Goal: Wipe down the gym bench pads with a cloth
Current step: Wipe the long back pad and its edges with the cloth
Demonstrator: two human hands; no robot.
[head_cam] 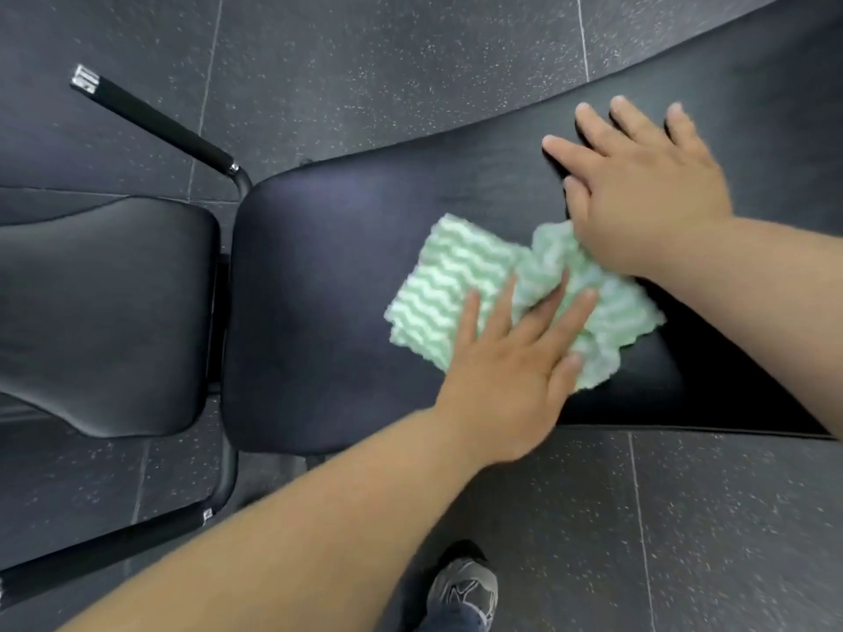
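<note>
long back pad (346, 275): black vinyl-like cover, smooth, soft sheen | seat pad (105, 312): same black cover, stitched seam, slight gloss | cloth (449, 285): green-white, wavy ribbed weave, matt | handle (155, 123): matt black grip, shiny metal end | floor (365, 61): dark speckled rubber-like tiles, matt

Two bare forearms without sleeves, left hand (511, 358) and right hand (638, 193) bare, no rings or watch visible, one grey laced trainer (463, 590), dark blue trouser hem above it
</note>
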